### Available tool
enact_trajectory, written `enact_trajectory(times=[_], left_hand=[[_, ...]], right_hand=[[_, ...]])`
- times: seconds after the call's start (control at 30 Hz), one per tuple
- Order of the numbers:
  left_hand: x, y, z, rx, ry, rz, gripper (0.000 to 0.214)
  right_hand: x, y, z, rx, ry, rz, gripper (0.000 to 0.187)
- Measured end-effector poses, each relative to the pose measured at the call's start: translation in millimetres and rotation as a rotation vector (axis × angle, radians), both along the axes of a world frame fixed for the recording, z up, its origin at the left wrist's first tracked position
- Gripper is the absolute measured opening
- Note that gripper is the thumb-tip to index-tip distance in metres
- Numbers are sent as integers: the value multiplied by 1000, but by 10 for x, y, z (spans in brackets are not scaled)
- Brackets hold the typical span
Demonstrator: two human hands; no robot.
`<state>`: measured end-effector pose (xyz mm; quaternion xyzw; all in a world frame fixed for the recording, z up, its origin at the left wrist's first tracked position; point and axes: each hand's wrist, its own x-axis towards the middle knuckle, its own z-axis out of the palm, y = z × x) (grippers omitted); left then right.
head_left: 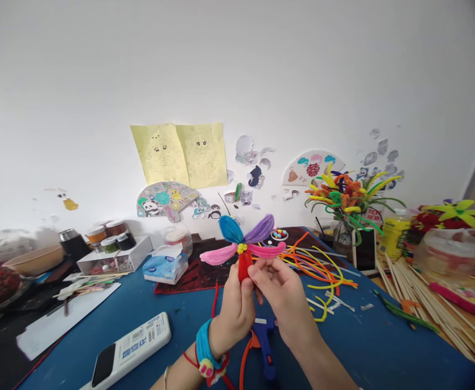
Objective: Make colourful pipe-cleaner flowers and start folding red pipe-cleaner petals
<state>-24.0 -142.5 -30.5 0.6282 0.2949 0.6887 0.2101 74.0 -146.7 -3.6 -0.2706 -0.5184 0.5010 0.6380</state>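
The left hand (233, 311) closes its fingers around the red stem of a fuzzy multicoloured pipe-cleaner flower (244, 264). The right hand (278, 298) pinches the stem too, above a blue glue gun (265, 340) on the blue tabletop (351, 346).

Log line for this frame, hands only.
left hand: grips pipe-cleaner flower by red stem | right hand: fingers on stem | below: glue gun | beside: loose pipe cleaners

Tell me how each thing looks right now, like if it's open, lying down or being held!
Pipe-cleaner flower: held up, four petals spread
Left hand: gripping the red stem
Right hand: pinching the stem
Glue gun: lying on the table
Tissue pack: open, tissue poking out
Remote control: lying flat
Small jars: lids on
Phone: standing upright, screen dark
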Motion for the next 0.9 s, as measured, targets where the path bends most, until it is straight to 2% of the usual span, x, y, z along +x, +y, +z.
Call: enact_trajectory(times=[0.17, 0.37, 0.47, 0.67, 0.8, 0.9], left_hand=[[-29, 31, 5, 21, 114, -23, 42], [-52, 58, -21, 55, 128, -40, 46], [-63, 62, -3, 32, 120, -47, 46], [-102, 145, 24, 23, 139, -74, 31], [-86, 179, 107, -22, 2, -84, 17], [-87, 173, 216, -40, -74, -65, 16]], right_hand=[[27, 60, 4, -86, 116, 150, 28], [111, 89, 100, -114, 80, 306, 23], [142, 109, 129, -115, 70, 315, 19], [141, 214, 172, -41, 54, 289, 17], [128, 323, 173, -25, 25, 274, 12], [111, 421, 161, -54, 12, 270, 16]])
